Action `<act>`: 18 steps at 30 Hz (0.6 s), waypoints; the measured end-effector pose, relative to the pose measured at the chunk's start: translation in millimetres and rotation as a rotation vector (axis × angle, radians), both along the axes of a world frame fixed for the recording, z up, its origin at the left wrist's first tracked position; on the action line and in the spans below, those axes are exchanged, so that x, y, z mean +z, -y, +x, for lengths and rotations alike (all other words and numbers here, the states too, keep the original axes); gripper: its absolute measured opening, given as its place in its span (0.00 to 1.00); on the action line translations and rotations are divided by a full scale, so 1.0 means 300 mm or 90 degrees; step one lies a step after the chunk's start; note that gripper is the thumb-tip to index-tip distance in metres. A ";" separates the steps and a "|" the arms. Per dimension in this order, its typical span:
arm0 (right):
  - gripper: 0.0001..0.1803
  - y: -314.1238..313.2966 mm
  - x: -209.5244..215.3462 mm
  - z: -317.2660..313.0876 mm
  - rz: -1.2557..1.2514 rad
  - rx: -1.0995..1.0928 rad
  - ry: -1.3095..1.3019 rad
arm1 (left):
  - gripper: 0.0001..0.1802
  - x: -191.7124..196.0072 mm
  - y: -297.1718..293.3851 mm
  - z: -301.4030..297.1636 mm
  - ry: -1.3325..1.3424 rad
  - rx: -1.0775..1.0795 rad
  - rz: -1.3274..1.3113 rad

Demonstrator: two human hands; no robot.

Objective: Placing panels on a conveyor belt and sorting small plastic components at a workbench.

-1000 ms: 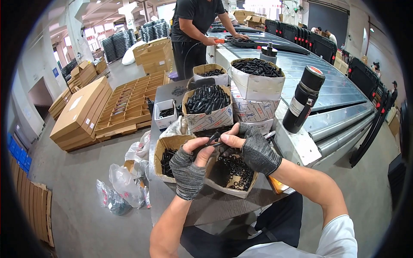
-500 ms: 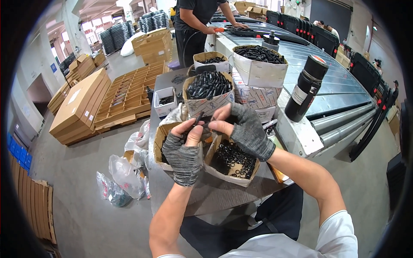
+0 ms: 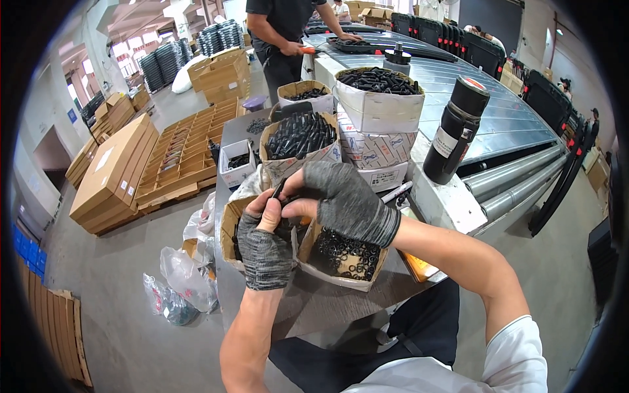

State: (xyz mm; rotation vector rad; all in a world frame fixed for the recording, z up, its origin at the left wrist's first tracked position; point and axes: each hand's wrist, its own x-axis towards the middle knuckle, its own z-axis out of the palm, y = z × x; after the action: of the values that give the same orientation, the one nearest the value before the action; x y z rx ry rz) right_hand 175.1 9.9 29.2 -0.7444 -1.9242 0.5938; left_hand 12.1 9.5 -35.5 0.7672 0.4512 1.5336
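Observation:
My left hand [image 3: 265, 245], in a grey fingerless knit glove, pinches a small black rod-shaped part [image 3: 279, 190] between thumb and fingertips. Gloved the same way, my right hand [image 3: 341, 200] closes its thumb and fingers at that part from the right; whether it grips the part or a smaller piece on it is hidden. Below the right hand lies a cut-down carton of black rings [image 3: 357, 261]. A second carton [image 3: 230, 223] stands partly behind my left hand. Just beyond the hands, a carton is heaped with black rod-like parts [image 3: 301, 135].
Farther back are a white carton of black parts [image 3: 380, 105] on a printed box [image 3: 375, 147], a smaller carton [image 3: 305, 98] and a white box [image 3: 237, 164]. A black bottle [image 3: 452, 131] stands at the conveyor's [image 3: 511, 187] near edge. Another person [image 3: 285, 39] works beyond.
My right hand has moved left and closed in on the small black part at my left fingertips. The left hand keeps its pinch. The whole view has shifted slightly.

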 end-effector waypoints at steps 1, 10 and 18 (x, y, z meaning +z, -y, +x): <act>0.14 -0.007 0.002 0.008 0.120 -0.020 0.046 | 0.16 0.003 -0.007 0.007 -0.001 -0.006 0.001; 0.09 0.004 -0.027 0.158 -0.046 0.080 0.448 | 0.14 0.017 -0.020 -0.071 0.077 -0.057 -0.042; 0.19 0.014 -0.196 0.133 0.058 0.033 0.698 | 0.11 0.032 -0.015 -0.064 0.019 -0.008 -0.049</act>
State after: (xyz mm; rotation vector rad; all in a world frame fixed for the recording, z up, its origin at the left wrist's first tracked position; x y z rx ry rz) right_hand 215.0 5.7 -29.6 -1.0845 -2.9406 0.0816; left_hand -7.2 13.9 -25.8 0.6861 0.4787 1.5050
